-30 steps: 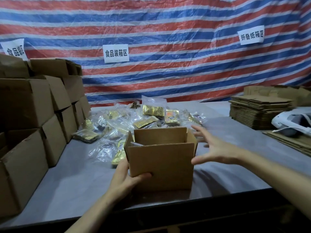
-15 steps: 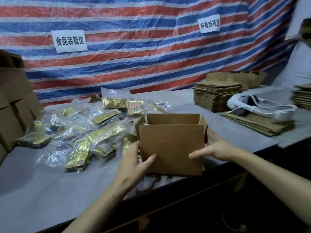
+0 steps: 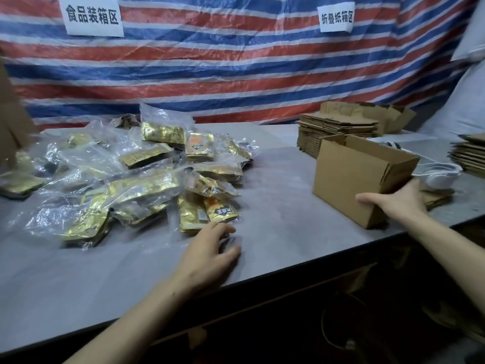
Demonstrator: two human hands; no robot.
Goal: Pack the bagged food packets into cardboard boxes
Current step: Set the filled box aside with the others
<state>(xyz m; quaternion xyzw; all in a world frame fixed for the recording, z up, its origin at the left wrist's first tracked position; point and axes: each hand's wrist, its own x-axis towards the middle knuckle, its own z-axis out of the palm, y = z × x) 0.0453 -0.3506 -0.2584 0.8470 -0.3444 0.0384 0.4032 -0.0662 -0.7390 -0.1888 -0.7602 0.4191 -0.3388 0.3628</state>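
Cardboard box (image 3: 349,177): one, top flaps open, on the grey table (image 3: 275,206) close to its front edge, one corner turned toward the viewer. Inside not visible. No print seen on it.

Right hand (image 3: 393,203): grips the box's near right corner, thumb on the front face, fingers wrapped round the side.

Bagged food packets (image 3: 147,179): loose heap well left of the box, gold foil pouches in clear plastic bags, overlapping too much for a sure count (well over a dozen). Nearest packet (image 3: 207,212) has an orange panel and a dark label; characters too blurred to read.

Left hand (image 3: 207,248): left of the box, fingers loosely spread, holding nothing, fingertips at the nearest packet's edge; contact unclear.

Behind the box: stack of flattened cartons (image 3: 338,127). Second stack (image 3: 469,156) to the box's right. White device with a cable (image 3: 441,177) just right of the box.

Backdrop: red, blue and white striped tarp (image 3: 236,74). Two paper signs: 食品装箱区 (image 3: 93,17) up left of the box, 折叠纸箱区 (image 3: 337,18) above it.
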